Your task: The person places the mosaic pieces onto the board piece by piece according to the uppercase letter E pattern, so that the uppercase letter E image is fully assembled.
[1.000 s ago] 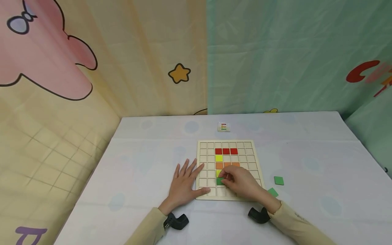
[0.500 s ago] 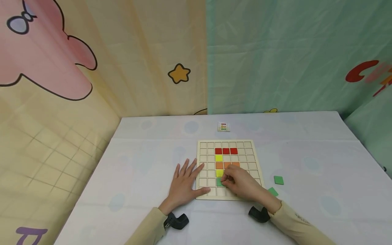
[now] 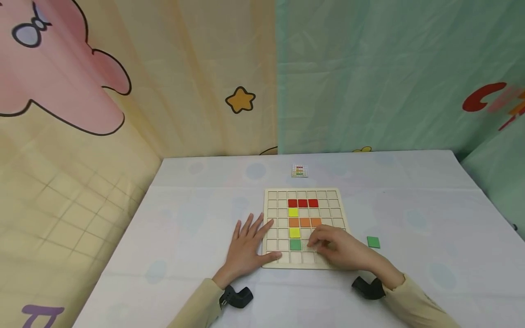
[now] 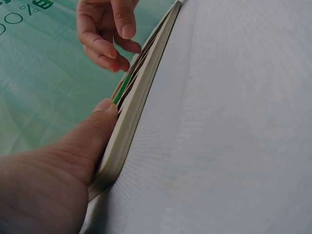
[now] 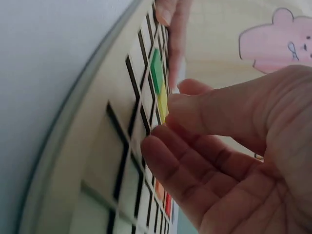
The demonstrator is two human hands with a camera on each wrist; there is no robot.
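My left hand (image 3: 244,250) lies with fingers spread at the left edge of a pale grid board (image 3: 272,260), its thumb and a fingertip resting on it. Over the lower middle of the board hovers my right hand (image 3: 338,246), fingers loosely bent; in the right wrist view nothing shows between the thumb (image 5: 187,109) and the fingers. A green tile (image 3: 295,244) sits flat in a cell left of that hand. Above it are a yellow tile (image 3: 294,233), an orange row (image 3: 305,222), another yellow tile (image 3: 293,212) and a red row (image 3: 302,203).
A loose green tile (image 3: 373,242) lies on the white-covered table (image 3: 410,205), right of the board. Behind the board is a small card (image 3: 300,171) printed with a coloured grid pattern. Curtains (image 3: 369,77) hang beyond the table.
My right hand has left the green tile in its cell and shifted right. Its forearm now covers the spot where a second loose green tile was seen. My left hand has stayed still.
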